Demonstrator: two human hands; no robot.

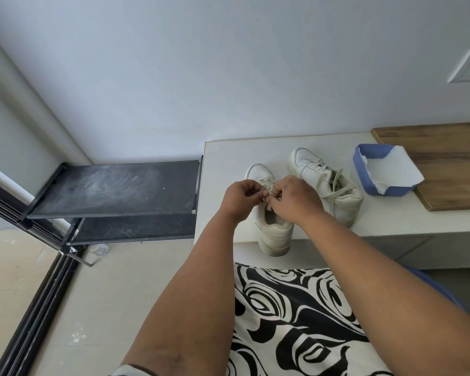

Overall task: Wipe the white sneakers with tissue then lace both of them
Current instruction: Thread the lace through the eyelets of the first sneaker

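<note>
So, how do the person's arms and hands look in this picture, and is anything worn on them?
Both arms are bare from the lower edge of the picture up to the wrists. No sleeves cover the forearms. The left hand and the right hand have no gloves, and no watch or bracelet shows on the wrists. Rings cannot be told at this size. A black and white swirl-patterned garment lies below the arms.

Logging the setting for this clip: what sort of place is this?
Probably a home entryway or a room corner, though that is a guess. A black shoe rack stands against a plain wall, beside a low white cabinet that bears the white sneakers, and the floor is tiled.
</note>
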